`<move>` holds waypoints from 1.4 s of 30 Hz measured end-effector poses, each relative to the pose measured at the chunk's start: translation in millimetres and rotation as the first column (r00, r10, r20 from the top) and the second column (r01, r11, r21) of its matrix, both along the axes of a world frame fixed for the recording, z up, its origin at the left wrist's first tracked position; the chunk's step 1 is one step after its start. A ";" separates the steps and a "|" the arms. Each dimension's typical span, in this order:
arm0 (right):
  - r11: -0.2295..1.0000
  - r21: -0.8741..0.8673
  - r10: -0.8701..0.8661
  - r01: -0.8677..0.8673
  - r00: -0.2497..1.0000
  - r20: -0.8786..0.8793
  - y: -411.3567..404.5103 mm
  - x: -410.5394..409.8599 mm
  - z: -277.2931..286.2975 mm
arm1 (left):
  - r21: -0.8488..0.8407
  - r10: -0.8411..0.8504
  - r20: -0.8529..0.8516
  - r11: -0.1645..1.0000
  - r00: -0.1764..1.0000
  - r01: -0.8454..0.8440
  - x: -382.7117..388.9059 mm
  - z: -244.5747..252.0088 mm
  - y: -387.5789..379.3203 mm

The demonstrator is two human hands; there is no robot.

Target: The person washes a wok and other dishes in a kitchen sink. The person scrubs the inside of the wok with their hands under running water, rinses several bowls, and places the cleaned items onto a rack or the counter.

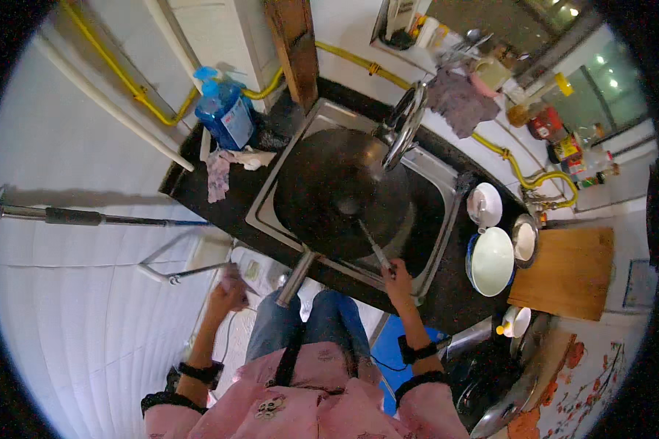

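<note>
A dark wok (pixel 329 186) lies in the stainless steel sink (pixel 263 206), its handle sticking out over the front edge. My right hand (pixel 398 281) is closed around the handle of a long thin utensil (pixel 379 252), whose far end reaches into the wok; what that end is cannot be made out. The chrome faucet (pixel 407 125) curves over the wok's back right side. Away from the sink, at the lower left, my left hand (pixel 229 291) is blurred, and whether it holds anything is unclear.
Left of the sink stand a blue pump bottle (pixel 225 118) and a crumpled cloth (pixel 218 176). Bowls (pixel 492 262) and a wooden cutting board (pixel 568 274) are on the right. A grey cloth (pixel 458 101) hangs behind the faucet. A pole (pixel 137 219) juts in from the left.
</note>
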State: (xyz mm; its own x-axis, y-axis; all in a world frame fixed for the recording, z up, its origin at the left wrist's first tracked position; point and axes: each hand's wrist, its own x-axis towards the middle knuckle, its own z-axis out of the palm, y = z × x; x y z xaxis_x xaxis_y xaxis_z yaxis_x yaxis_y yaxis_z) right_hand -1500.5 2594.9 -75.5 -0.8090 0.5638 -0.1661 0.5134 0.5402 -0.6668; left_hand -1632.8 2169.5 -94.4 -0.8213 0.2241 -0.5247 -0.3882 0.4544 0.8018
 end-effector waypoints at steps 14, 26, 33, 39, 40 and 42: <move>0.991 0.117 0.072 -0.066 0.996 -0.048 83.1 -72.4 18.2 | -0.013 0.423 0.174 0.904 0.889 -0.427 33.7 -10.6 -32.4; 0.963 0.140 0.177 -0.232 0.929 0.325 83.4 -64.0 114.8 | 0.080 0.426 0.108 0.897 0.898 -0.435 27.1 -38.2 -54.9; 0.965 0.102 0.217 -0.241 0.954 0.205 67.4 -112.3 78.3 | 0.012 0.403 0.089 0.914 0.911 -0.406 19.6 -36.7 -48.0; 0.947 -0.075 0.321 -0.312 0.926 0.199 75.3 -61.1 103.1 | 0.055 0.462 0.053 0.884 0.886 -0.464 19.4 -42.1 -112.4; 0.960 -0.053 0.278 -0.274 0.920 0.277 77.1 -46.9 102.9 | 0.039 0.444 -0.026 0.896 0.896 -0.443 7.9 -26.3 -90.4; 0.970 -0.009 0.231 -0.242 0.915 0.332 81.1 -20.5 96.2 | 0.080 0.447 -0.054 0.893 0.893 -0.442 -23.4 26.3 -28.6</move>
